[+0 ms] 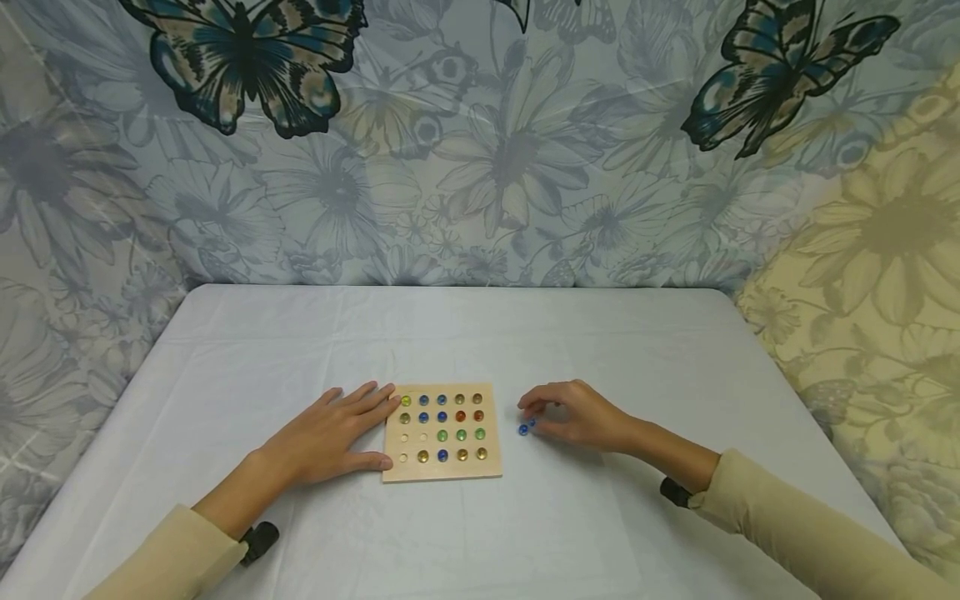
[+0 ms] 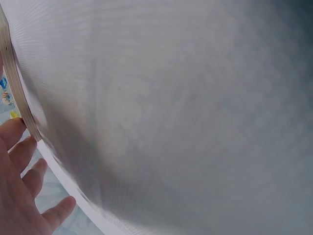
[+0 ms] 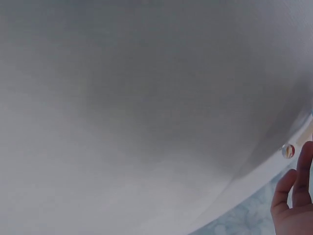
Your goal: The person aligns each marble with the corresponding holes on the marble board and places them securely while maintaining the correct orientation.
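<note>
A pale wooden board (image 1: 442, 476) lies on the table, with rows of round pits holding glass marbles in blue, green, amber, red and yellow-green. Three pits at its lower left show bare wood. My left hand (image 1: 337, 437) rests at the board's left edge, fingers spread and thumb touching the side. Right of the board, my right hand (image 1: 577, 417) hovers low with bent fingers, thumb and index tips apart. Two blue marbles (image 1: 523, 430) are close to its thumb tip; whether the thumb touches one cannot be told. The right wrist view shows a clear marble (image 3: 288, 151) with a coloured swirl beyond the fingers.
A white cloth (image 1: 300, 333) covers the table. Behind it and at both sides hangs fabric (image 1: 517, 167) printed with flowers and butterflies. A dark band (image 1: 258, 543) with a camera sits on each wrist.
</note>
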Action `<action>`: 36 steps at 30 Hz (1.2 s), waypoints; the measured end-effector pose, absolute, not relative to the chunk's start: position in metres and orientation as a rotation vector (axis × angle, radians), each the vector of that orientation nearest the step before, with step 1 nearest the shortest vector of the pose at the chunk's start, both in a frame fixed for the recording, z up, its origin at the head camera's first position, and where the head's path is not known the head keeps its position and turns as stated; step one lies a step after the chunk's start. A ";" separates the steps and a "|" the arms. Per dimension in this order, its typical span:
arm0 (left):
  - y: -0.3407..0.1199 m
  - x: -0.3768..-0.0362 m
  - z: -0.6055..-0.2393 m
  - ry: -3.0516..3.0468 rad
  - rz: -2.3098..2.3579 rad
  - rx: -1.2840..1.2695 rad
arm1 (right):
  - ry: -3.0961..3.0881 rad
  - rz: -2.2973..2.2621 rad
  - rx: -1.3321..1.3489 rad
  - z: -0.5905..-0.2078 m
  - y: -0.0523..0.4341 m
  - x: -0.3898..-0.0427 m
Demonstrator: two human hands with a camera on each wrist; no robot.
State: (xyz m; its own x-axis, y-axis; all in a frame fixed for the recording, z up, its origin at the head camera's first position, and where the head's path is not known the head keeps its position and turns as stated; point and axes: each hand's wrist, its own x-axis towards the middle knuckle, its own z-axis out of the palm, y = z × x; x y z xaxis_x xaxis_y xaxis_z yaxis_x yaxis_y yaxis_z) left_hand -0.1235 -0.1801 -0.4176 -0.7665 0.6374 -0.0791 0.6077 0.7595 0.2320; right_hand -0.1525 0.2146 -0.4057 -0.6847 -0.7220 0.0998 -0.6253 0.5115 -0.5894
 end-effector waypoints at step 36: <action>-0.180 -0.124 -0.417 2.791 0.267 0.989 | 2.421 -1.011 -1.202 -0.406 0.124 -0.153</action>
State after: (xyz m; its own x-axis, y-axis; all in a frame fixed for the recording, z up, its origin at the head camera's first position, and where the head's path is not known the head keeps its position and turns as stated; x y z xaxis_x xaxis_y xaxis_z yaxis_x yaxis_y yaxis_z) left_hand -0.1241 -0.1802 -0.4174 -0.7664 0.6349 -0.0978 0.6048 0.7644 0.2233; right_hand -0.1533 0.1245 -0.4062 -0.6261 -0.7761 0.0751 -0.5989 0.4170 -0.6837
